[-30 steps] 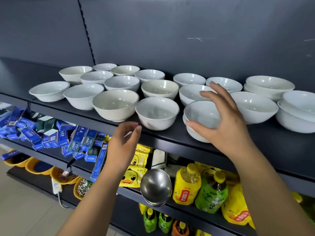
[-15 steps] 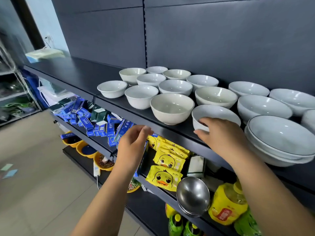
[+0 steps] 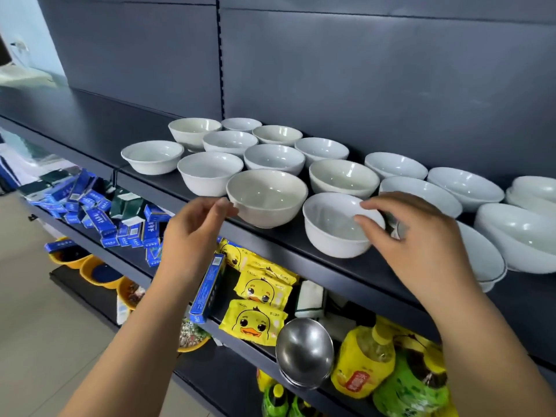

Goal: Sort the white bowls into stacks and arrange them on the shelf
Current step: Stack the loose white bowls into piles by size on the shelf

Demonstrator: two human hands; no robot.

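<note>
— What is in the white bowls [image 3: 273, 158] on the top shelf [image 3: 90, 115]?

— Nothing. Every one I can see into is empty.

— How many are there?

— Fourteen stand singly in loose rows, starting at the left. At the right end more are nested in stacks, partly hidden, so I can't count those.

— And the hands?

— The left hand [image 3: 192, 236] hovers at the shelf's front edge, fingers loosely curled and holding nothing. Its fingertips are just beside the rim of a cream bowl [image 3: 267, 203]; I can't tell whether they touch. The right hand [image 3: 421, 242] pinches the rim of the front bowl [image 3: 331, 236], with the thumb inside and the fingers over the outside.

— Below?

— Scattered blue boxes [image 3: 90, 212], three yellow duck packets [image 3: 255, 323], and one steel bowl [image 3: 304, 350] tipped on its edge.
</note>
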